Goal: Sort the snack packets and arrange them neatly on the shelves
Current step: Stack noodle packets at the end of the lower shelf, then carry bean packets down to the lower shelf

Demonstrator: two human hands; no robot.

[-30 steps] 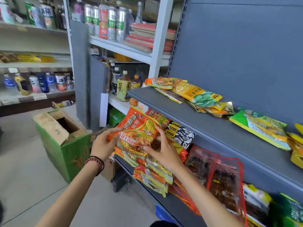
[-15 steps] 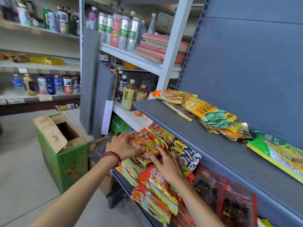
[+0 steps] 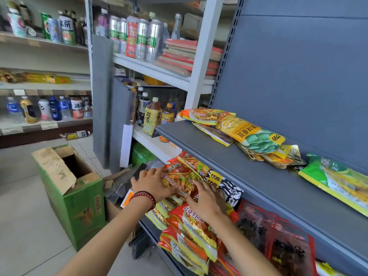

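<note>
My left hand and right hand lie side by side, fingers flat on an orange noodle packet topping the pile on the lower shelf. Left, a green box stands open, its inside dark. Beyond, more packets lie on the upper shelf.

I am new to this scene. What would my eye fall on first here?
First, the two hands at centre: left hand and right hand rest on an orange noodle packet atop a pile under the grey shelf. Next, the yellow-green packet on that shelf, right, and the open green carton on the floor, left.
</note>
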